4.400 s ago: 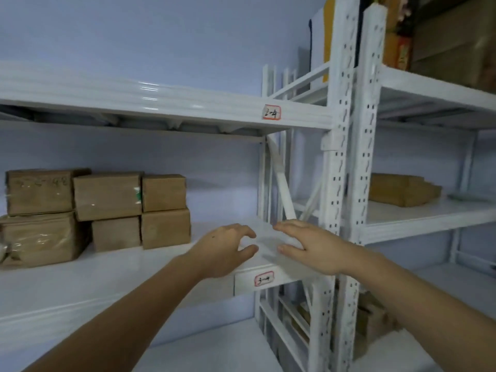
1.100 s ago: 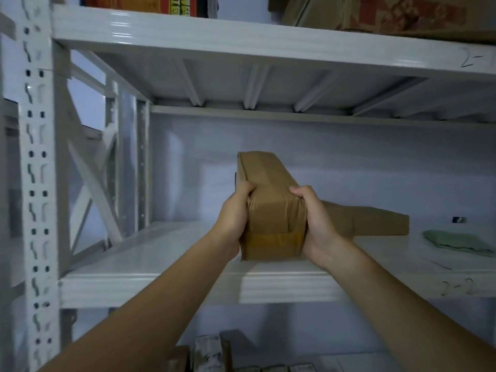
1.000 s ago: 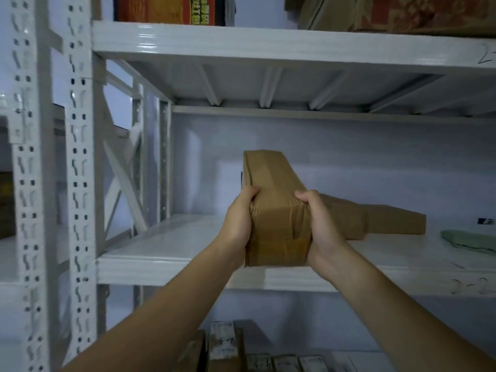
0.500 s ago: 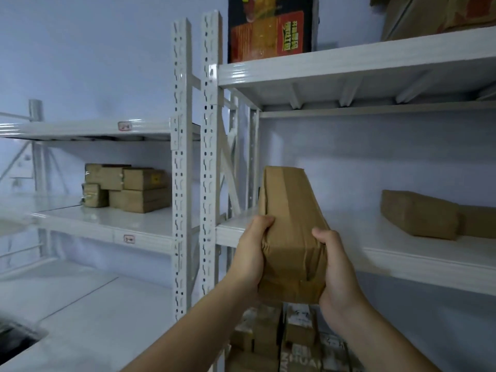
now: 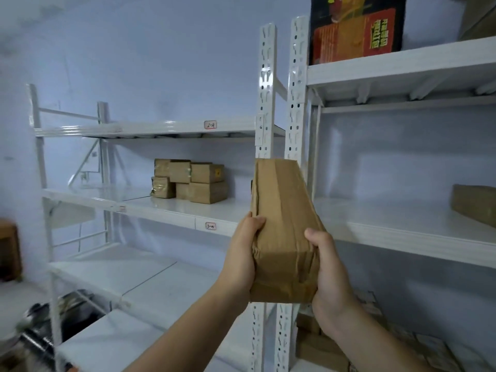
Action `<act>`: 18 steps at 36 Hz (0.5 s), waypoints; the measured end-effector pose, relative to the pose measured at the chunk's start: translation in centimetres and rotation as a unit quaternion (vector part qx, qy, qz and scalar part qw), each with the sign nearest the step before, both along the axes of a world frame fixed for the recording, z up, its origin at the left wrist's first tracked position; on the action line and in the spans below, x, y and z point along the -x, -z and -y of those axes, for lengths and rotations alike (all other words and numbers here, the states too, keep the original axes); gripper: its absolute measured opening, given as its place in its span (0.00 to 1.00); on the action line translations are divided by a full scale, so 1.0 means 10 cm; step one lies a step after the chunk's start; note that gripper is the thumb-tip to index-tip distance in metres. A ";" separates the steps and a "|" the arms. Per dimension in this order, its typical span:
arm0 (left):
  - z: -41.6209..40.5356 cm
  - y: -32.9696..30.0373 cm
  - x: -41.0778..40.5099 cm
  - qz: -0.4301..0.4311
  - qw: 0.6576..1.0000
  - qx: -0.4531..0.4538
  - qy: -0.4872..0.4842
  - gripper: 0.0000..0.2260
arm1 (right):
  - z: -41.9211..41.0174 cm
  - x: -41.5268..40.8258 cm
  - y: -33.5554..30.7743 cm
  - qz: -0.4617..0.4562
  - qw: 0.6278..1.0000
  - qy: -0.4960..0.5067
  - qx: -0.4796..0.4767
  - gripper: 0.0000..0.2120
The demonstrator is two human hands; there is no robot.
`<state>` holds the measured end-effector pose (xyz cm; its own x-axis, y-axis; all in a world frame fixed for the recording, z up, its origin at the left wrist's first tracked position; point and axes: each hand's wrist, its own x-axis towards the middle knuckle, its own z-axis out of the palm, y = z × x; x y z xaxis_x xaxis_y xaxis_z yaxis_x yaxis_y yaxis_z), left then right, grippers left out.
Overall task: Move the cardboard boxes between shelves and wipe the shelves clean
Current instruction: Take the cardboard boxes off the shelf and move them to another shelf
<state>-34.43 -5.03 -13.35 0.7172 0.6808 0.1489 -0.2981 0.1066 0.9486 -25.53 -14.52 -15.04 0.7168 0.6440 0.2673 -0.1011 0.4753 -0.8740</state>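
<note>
Two bare forearms, no sleeves, hands (image 5: 281, 267) ungloved, ringless

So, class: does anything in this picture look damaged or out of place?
Only the box held by the left hand and right hand: its tape-wrapped near end is wrinkled and dented. The stacked boxes on the shelf sit neatly; nothing has spilled.

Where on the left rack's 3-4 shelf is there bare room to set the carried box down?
The shelf labelled 3-4 is bare between the stacked boxes and the white uprights, and bare again left of the stack. Only the stack itself is crowded. The left hand and right hand hold the carried box.
</note>
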 end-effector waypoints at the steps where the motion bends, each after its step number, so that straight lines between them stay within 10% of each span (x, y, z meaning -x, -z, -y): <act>1: -0.08 0.01 0.14 -0.002 1.000 0.007 -0.002 0.19 | -0.10 0.12 0.01 -0.001 1.000 -0.003 0.007 0.17; 18: -1.62 0.47 1.21 -0.030 0.994 0.078 -0.069 0.32 | -1.62 1.24 0.24 0.022 0.996 -0.018 0.083 0.12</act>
<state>-46.48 11.21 -18.02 0.6194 0.7850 -0.0067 -0.2630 0.2155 0.9404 -37.88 1.68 -17.40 0.6824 0.7070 0.1855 -0.0764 0.3213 -0.9439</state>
